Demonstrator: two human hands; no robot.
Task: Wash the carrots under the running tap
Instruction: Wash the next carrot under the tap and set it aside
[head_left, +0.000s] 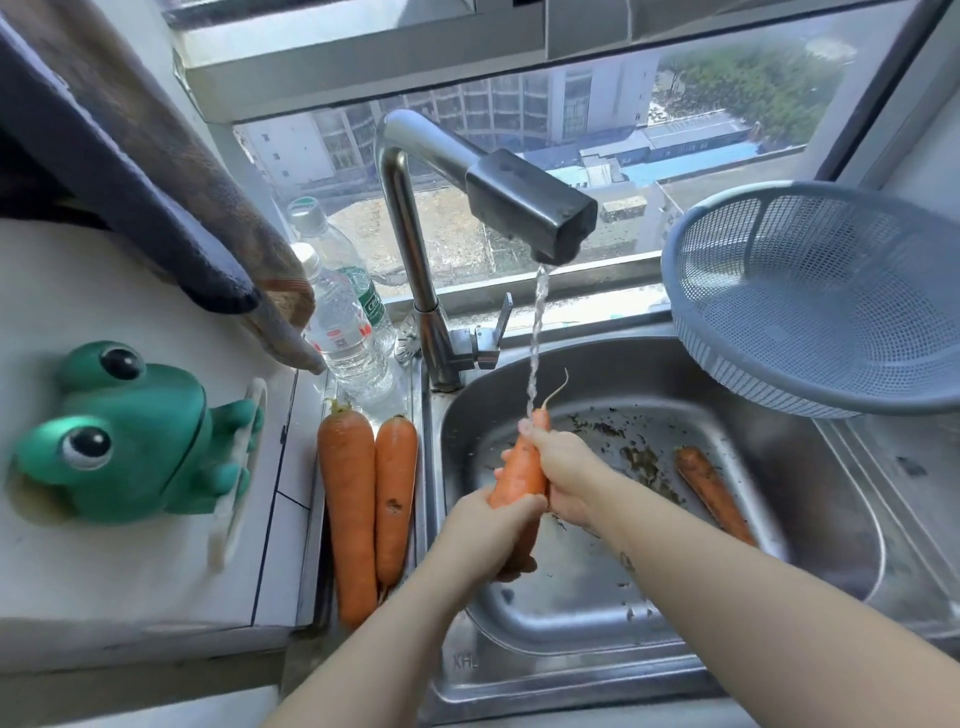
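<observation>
Sink (571, 680): stainless steel, brushed, wet sheen w/ dark grit specks. Tap (400, 208): shiny metal neck, head darker & duller. Basket (810, 291): matt grey-blue plastic mesh. Bottles (348, 332): clear glossy plastic. Frog (130, 436): smooth, glossy green (plastic or rubber, can't tell). Towel (130, 156): soft nappy cloth. Wet carrot (519, 467) glistens; carrot in basin (711, 493) dull, dirt-smeared.

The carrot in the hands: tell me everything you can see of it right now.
The carrot is orange, long and tapering, with a thin pale root tail curling off its narrow tip. It is held over the sink, tip pointing away toward the tap. The left hand grips its thick near end; the right hand grips it near the tip. Only the middle and tip show. The water stream falls onto the tip.
</observation>
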